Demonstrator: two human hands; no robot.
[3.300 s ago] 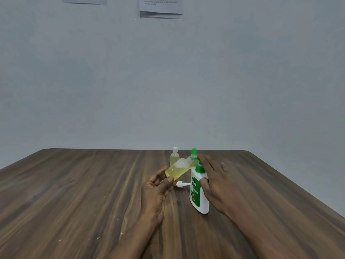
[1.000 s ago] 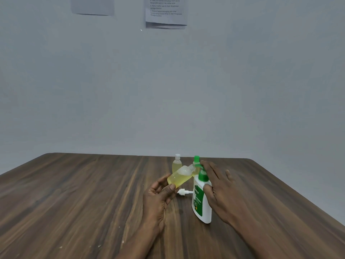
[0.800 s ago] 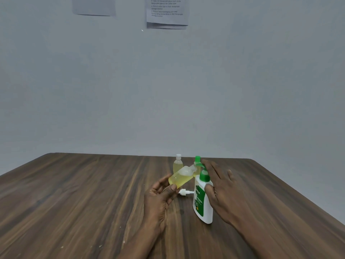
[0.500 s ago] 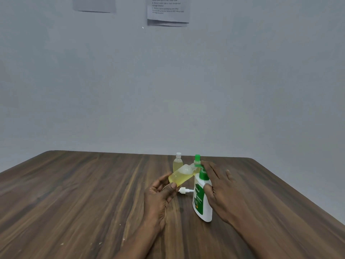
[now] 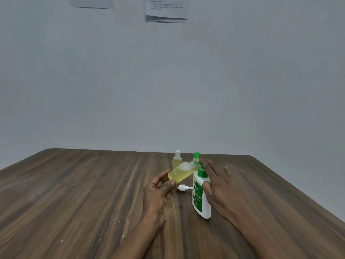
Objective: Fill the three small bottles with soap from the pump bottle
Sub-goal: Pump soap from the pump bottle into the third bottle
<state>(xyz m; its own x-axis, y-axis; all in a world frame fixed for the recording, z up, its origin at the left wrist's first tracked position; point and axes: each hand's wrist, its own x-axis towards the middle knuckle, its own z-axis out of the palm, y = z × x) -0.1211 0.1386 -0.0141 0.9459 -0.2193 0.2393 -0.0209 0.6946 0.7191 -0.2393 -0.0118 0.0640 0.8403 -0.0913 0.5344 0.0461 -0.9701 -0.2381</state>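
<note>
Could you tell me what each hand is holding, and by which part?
The left hand grips a tilted small bottle by its base. The right hand clasps the pump bottle around its body.

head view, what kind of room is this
Probably a plain office or test room, not a kitchen or bathroom: a bare wooden table, a blank grey wall, and printed instruction sheets stuck high on it.

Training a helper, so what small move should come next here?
Probably press the pump bottle again with the right hand. The left hand holds the tilted small bottle with its mouth at the nozzle, only partly full of yellow soap.
</note>
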